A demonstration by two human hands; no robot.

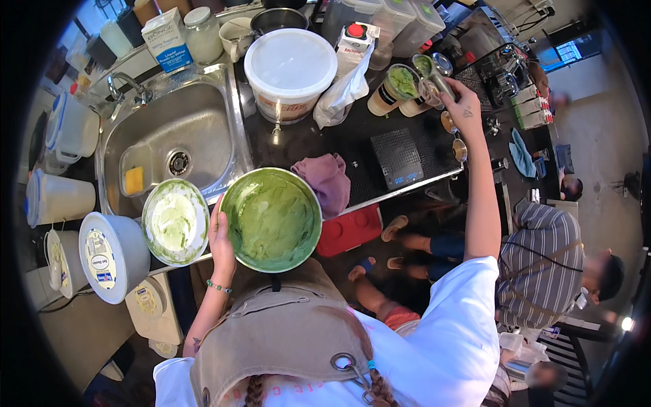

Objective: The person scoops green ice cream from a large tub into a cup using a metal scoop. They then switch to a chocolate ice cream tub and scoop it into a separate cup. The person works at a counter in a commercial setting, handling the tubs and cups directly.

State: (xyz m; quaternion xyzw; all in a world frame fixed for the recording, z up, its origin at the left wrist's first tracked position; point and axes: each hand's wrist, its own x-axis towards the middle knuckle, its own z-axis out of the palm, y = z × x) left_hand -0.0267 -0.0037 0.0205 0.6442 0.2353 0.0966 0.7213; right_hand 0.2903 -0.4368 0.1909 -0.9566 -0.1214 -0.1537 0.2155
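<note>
My left hand [222, 244] grips the side of a metal bowl [319, 224], tilted towards me. Thick green cream [269, 219] coats its inside. Left of my fingers is a white round dish or lid [175, 222] smeared with green; whether my hand also supports it, I cannot tell. My right hand [464, 109] is stretched out to the far right, closed around the handle of a metal scoop [441, 84] with green on its head. Beneath and beside it stand two clear plastic cups; the left cup [382, 99] has green cream on top of a tan drink, and the right cup [410, 108] is partly hidden.
A digital scale [397, 157] and a mauve cloth [325, 183] lie on the black counter. Behind are a large lidded tub [291, 71] and a carton [356, 38]. At left is a steel sink [203, 127] with a yellow sponge [134, 180]. People stand at right.
</note>
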